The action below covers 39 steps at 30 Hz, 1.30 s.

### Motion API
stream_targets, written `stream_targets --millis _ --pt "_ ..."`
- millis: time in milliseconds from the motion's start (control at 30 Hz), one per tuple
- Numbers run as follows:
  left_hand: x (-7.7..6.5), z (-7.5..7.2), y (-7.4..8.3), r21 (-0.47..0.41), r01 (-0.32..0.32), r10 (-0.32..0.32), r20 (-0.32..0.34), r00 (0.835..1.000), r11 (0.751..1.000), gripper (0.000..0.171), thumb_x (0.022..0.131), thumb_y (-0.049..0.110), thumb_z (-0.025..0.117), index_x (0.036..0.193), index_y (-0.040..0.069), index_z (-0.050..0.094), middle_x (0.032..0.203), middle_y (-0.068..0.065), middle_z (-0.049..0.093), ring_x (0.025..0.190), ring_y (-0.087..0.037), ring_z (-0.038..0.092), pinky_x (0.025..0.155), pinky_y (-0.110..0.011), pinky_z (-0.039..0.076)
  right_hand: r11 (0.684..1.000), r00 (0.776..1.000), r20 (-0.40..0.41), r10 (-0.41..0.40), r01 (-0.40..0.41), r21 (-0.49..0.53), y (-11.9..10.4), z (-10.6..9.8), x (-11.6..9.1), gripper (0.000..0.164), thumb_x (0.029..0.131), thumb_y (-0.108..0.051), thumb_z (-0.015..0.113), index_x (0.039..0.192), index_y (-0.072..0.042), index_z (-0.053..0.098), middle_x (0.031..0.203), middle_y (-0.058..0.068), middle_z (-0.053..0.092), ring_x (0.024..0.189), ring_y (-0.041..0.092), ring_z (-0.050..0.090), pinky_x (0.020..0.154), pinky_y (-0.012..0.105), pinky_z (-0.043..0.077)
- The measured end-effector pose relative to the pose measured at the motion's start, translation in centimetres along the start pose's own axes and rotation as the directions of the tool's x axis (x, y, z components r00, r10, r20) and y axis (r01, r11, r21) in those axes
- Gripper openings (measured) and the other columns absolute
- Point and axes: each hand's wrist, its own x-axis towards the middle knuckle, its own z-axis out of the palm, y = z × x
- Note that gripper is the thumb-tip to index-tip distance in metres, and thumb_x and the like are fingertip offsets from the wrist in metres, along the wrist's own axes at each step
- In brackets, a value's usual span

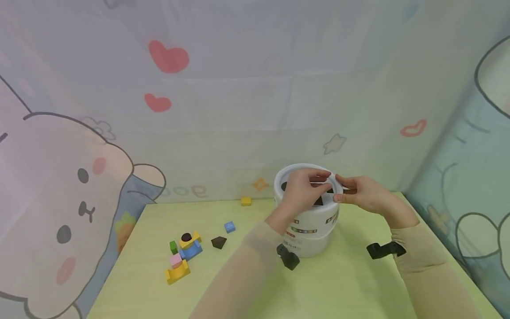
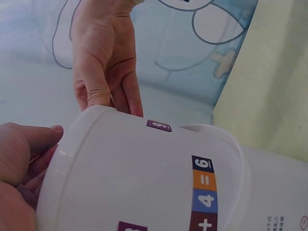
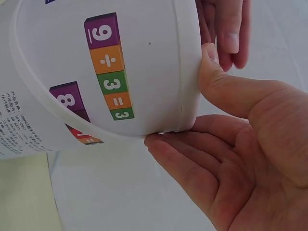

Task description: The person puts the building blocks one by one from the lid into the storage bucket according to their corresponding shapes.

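Observation:
A white bucket (image 1: 312, 243) printed with coloured number blocks stands on the table, and its round lid (image 1: 282, 174) has dark cut-out holes. Over the lid is my left hand (image 1: 301, 192), thumb and fingers apart, with nothing visible between them. In the left wrist view the left fingers are partly hidden behind the lid's edge. My right hand (image 1: 366, 195) grips the lid's rim at the right side. The right wrist view shows the right thumb (image 3: 226, 89) on the rim and the fingertips against the bucket's side.
Left on the table lie yellow arches (image 1: 177, 272), a blue arch (image 1: 192, 250), a pink block (image 1: 175, 260), a green block (image 1: 173, 247) and a dark round piece (image 1: 186, 237). Nearer the bucket are a dark angular piece (image 1: 218, 242), a blue block (image 1: 229, 227) and a yellow block (image 1: 245, 201).

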Motion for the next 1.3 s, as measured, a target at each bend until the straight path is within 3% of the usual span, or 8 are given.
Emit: stream_targets --millis 200,400,533,667,800,967,1100,1300 --pt "-0.9 -1.6 -0.4 -0.062 -0.048 0.048 0.001 0.999 0.997 0.032 0.099 0.009 0.078 0.13 0.0 0.075 0.126 -0.015 0.076 0.111 -0.02 0.076 0.088 -0.017 0.058 1.0 1.0 -0.001 0.009 -0.009 0.008 0.1 0.0 0.3 0.083 0.106 -0.032 0.071 0.162 0.012 0.028 0.163 0.032 0.036 0.142 0.047 0.05 0.112 0.063 0.046" --pt "-2.1 -4.2 -1.5 -0.093 -0.08 0.072 -0.084 0.994 0.992 0.029 0.096 0.006 0.081 0.124 -0.003 0.077 0.118 -0.016 0.078 0.107 -0.025 0.077 0.088 -0.021 0.06 1.0 1.0 -0.007 0.017 -0.017 0.006 0.2 -0.3 0.2 0.084 0.106 -0.033 0.07 0.162 0.011 0.027 0.163 0.033 0.035 0.143 0.05 0.048 0.113 0.065 0.044" --pt "-4.0 -6.8 -2.8 -0.101 -0.059 0.046 -0.124 0.991 0.993 0.027 0.097 0.008 0.08 0.123 -0.002 0.078 0.118 -0.015 0.078 0.106 -0.025 0.077 0.09 -0.026 0.062 1.0 1.0 -0.019 0.012 -0.012 0.002 0.2 -0.4 0.1 0.083 0.106 -0.031 0.071 0.162 0.012 0.027 0.162 0.034 0.035 0.142 0.05 0.048 0.113 0.066 0.044" --pt "-7.1 -10.3 -5.3 -0.066 -0.059 0.049 -0.144 0.988 0.996 0.028 0.097 0.008 0.08 0.124 -0.001 0.078 0.12 -0.017 0.077 0.11 -0.028 0.076 0.092 -0.034 0.063 1.0 1.0 -0.019 0.016 -0.016 -0.002 0.4 -0.3 0.3 0.083 0.106 -0.032 0.071 0.163 0.01 0.027 0.163 0.031 0.036 0.143 0.048 0.049 0.114 0.064 0.044" --pt "-10.6 -13.7 -8.3 0.026 0.022 -0.017 -0.164 0.986 0.999 0.029 0.098 0.011 0.081 0.126 0.006 0.079 0.121 -0.011 0.077 0.112 -0.025 0.074 0.093 -0.033 0.062 1.0 1.0 -0.018 0.022 -0.022 0.001 0.4 -0.3 0.3 0.083 0.106 -0.031 0.071 0.163 0.01 0.027 0.163 0.031 0.037 0.143 0.048 0.049 0.114 0.064 0.043" --pt "-14.4 -16.7 -11.3 0.111 0.156 -0.135 -0.177 0.975 0.981 0.03 0.098 0.011 0.081 0.127 0.007 0.078 0.122 -0.009 0.077 0.111 -0.024 0.074 0.091 -0.031 0.062 1.0 1.0 -0.019 0.017 -0.017 -0.007 0.2 -0.6 -0.1 0.083 0.106 -0.031 0.071 0.162 0.011 0.027 0.162 0.034 0.036 0.143 0.05 0.048 0.113 0.065 0.044" --pt "-16.5 -17.8 -13.1 0.183 0.2 -0.179 -0.124 0.976 0.963 0.032 0.097 0.011 0.081 0.128 0.003 0.077 0.123 -0.014 0.076 0.111 -0.031 0.074 0.092 -0.039 0.063 1.0 1.0 -0.026 0.017 -0.018 -0.019 0.1 -0.8 -0.4 0.082 0.106 -0.03 0.071 0.162 0.011 0.028 0.162 0.033 0.037 0.143 0.05 0.048 0.112 0.065 0.045" --pt "-18.2 -17.9 -15.7 0.331 0.262 -0.274 -0.009 0.962 0.907 0.036 0.094 0.005 0.082 0.13 0.003 0.076 0.132 -0.014 0.073 0.12 -0.038 0.068 0.098 -0.05 0.06 0.999 0.999 -0.029 0.025 -0.025 -0.024 0.0 -0.6 -0.3 0.083 0.105 -0.034 0.072 0.163 0.009 0.029 0.161 0.031 0.04 0.143 0.048 0.049 0.112 0.064 0.046"
